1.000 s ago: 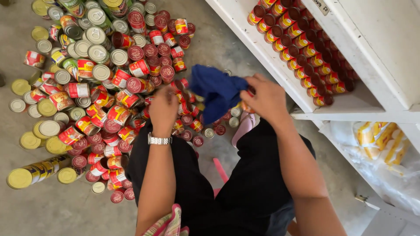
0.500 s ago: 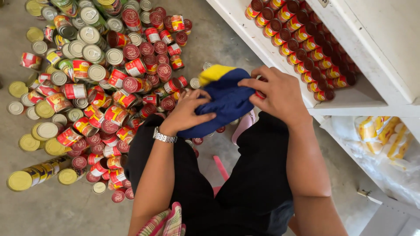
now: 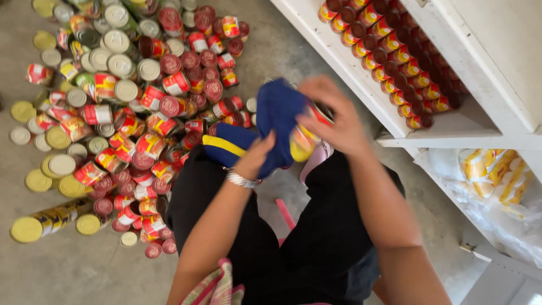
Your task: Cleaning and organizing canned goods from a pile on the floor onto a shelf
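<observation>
My left hand (image 3: 252,158), a silver watch at its wrist, grips a blue cloth with a yellow stripe (image 3: 265,127) from below. My right hand (image 3: 333,116) holds a red and yellow can (image 3: 305,138) against that cloth, the cloth wrapped partly around the can. Both hands are above my lap, over black trousers (image 3: 305,237). The hands are blurred with motion.
A big heap of red-labelled and yellow-lidded cans (image 3: 118,107) covers the concrete floor at left. A white shelf (image 3: 361,73) at right holds rows of similar cans (image 3: 395,53). Below it lies a clear plastic bag with yellow packets (image 3: 491,175).
The hands rose from the heap with a can and the blue cloth. The cloth is now folded around the can, with the left hand shifted underneath it.
</observation>
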